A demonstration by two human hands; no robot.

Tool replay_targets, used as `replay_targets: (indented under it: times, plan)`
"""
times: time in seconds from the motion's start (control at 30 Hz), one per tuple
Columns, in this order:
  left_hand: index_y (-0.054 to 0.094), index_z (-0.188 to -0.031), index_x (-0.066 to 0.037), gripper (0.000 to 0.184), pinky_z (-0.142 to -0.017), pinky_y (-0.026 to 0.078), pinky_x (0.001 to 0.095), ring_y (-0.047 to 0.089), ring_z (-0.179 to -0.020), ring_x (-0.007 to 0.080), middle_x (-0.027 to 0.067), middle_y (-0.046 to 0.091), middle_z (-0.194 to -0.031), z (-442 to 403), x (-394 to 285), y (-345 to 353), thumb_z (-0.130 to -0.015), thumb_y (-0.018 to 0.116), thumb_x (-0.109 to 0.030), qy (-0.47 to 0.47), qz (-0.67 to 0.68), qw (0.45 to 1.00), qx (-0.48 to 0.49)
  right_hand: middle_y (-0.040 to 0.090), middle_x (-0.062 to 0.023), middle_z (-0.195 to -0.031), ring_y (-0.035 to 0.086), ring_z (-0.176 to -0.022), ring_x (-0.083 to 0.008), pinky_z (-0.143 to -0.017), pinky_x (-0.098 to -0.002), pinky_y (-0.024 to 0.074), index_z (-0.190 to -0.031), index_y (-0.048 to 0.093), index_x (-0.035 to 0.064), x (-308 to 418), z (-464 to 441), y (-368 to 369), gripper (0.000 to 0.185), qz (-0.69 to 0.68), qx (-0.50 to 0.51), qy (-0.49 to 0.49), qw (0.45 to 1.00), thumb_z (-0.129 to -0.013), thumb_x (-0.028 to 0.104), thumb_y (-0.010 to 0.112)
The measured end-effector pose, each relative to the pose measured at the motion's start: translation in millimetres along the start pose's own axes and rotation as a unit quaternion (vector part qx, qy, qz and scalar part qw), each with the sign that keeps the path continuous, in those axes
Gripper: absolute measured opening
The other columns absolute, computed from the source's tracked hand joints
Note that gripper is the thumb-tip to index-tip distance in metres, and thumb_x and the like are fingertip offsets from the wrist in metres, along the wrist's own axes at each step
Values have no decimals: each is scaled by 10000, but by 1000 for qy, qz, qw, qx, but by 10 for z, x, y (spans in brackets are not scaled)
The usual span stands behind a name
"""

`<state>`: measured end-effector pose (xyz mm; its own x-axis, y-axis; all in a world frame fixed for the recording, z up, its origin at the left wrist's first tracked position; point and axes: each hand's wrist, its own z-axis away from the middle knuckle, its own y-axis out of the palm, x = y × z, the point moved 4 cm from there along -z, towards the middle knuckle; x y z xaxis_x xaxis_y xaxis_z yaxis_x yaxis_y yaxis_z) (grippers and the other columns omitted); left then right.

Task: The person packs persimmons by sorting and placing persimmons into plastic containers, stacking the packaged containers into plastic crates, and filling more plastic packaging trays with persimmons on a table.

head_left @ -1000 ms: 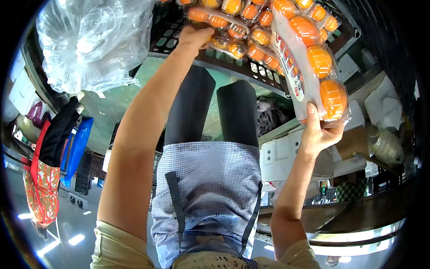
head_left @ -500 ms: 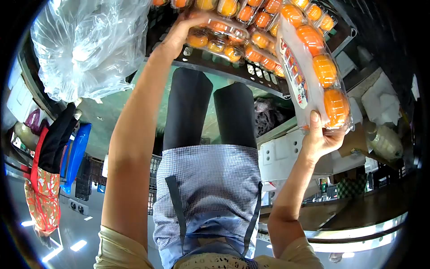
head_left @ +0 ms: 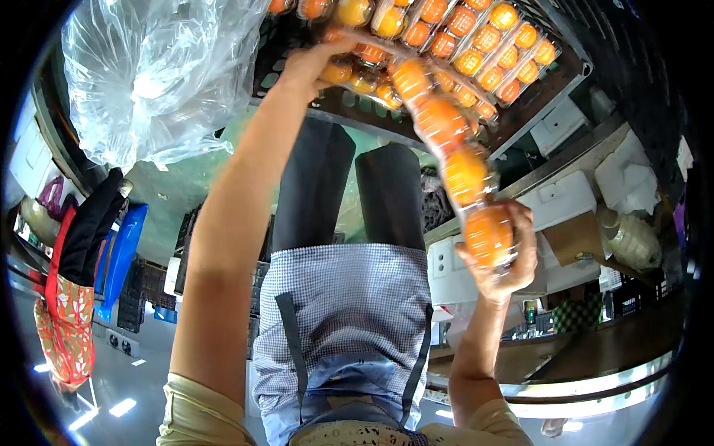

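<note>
My right hand grips the lower end of a long clear plastic pack of orange fruit. The pack slants up and left, its fruit in a single row, and its far end overlaps the black crate. At the crate's near left side, my left hand has its fingers closed around another clear pack of orange fruit, partly hidden by the hand and blurred. Several more fruit packs lie side by side in the crate.
A big clear plastic bag bulges left of the crate. White foam boxes and a brown cardboard piece are on the right. A person in a red patterned garment stands far left, beside a blue object.
My right hand has swung its pack left and slightly down, turning it so the printed label no longer shows. My left hand stays by the same pack, shifted slightly.
</note>
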<state>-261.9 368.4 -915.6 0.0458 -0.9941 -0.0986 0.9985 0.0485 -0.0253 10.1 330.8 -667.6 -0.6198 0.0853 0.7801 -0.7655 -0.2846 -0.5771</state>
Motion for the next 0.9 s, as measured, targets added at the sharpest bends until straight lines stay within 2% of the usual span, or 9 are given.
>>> replay_targets:
  times: [0.03, 0.07, 0.13, 0.17, 0.37, 0.63, 0.73, 0.83, 0.9]
  plan:
    - [554, -1119, -55, 578, -751, 517, 314, 596, -949, 192, 103, 574, -1095, 5, 25, 24, -705, 751, -407, 0, -3, 999, -33, 599, -168, -993, 597, -859, -277, -743, -370, 493, -1141, 511, -48, 43, -20, 2, 696, -12, 29, -19, 999, -622, 283, 837]
    - [554, -1104, -53, 566, -729, 528, 305, 599, -929, 195, 101, 578, -1067, -10, 66, 41, -704, 754, -400, -3, 41, 999, -12, 614, -148, -953, 603, -853, -287, -740, -368, 499, -1086, 558, -38, 118, -41, 36, 645, -17, 40, -26, 999, -568, 221, 841]
    - [554, -1074, -49, 543, -685, 548, 286, 604, -890, 201, 97, 587, -1010, -8, 109, 106, -701, 761, -385, -8, 130, 991, 29, 640, -82, -931, 622, -883, -270, -715, -378, 537, -1041, 639, 43, 214, -51, 73, 505, -4, 65, -26, 998, -625, 297, 772]
    - [546, -1064, -38, 538, -680, 564, 277, 607, -844, 206, 94, 584, -959, -13, 132, 151, -705, 761, -375, -15, 182, 982, 41, 643, -58, -924, 623, -873, -251, -707, -363, 548, -1052, 651, 91, 258, -47, 105, 486, 7, 82, -29, 996, -628, 302, 762]
    - [537, -1073, -24, 544, -746, 569, 307, 599, -907, 222, 121, 580, -993, 133, -69, 222, -724, 747, -384, -26, 169, 985, 35, 635, 10, -924, 604, -834, -177, -659, -321, 541, -1083, 641, 136, 428, -130, 305, 491, 49, 147, -69, 985, -605, 203, 734]
    - [530, -1098, -34, 424, -797, 557, 408, 590, -935, 263, 135, 576, -1022, 158, -187, 282, -809, 668, -313, -19, 153, 988, -21, 610, -3, -915, 581, -836, -165, -673, -290, 532, -1062, 611, 94, 470, -340, 792, 509, 41, 159, -76, 983, -575, 188, 728]
    - [528, -1117, -70, 368, -796, 555, 429, 572, -973, 270, 121, 567, -1060, 104, -232, 281, -843, 626, -293, -19, 119, 993, 14, 597, -3, -909, 571, -837, -171, -684, -300, 526, -1090, 589, 92, 381, -383, 880, 568, 13, 157, -75, 985, -553, 194, 747]
    - [533, -1123, -103, 323, -777, 561, 433, 567, -986, 265, 103, 567, -1077, 81, -266, 320, -863, 595, -283, -9, 96, 995, -1, 592, -3, -907, 565, -826, -181, -666, -305, 519, -1100, 575, 108, 337, -511, 992, 588, 2, 144, -75, 987, -552, 210, 762]
    - [534, -1123, -112, 311, -767, 564, 427, 573, -979, 257, 96, 566, -1082, 81, -297, 327, -864, 594, -274, -24, 86, 996, -14, 609, -30, -921, 579, -816, -212, -671, -317, 521, -1091, 592, 101, 312, -599, 1167, 603, 3, 147, -56, 988, -518, 160, 769]
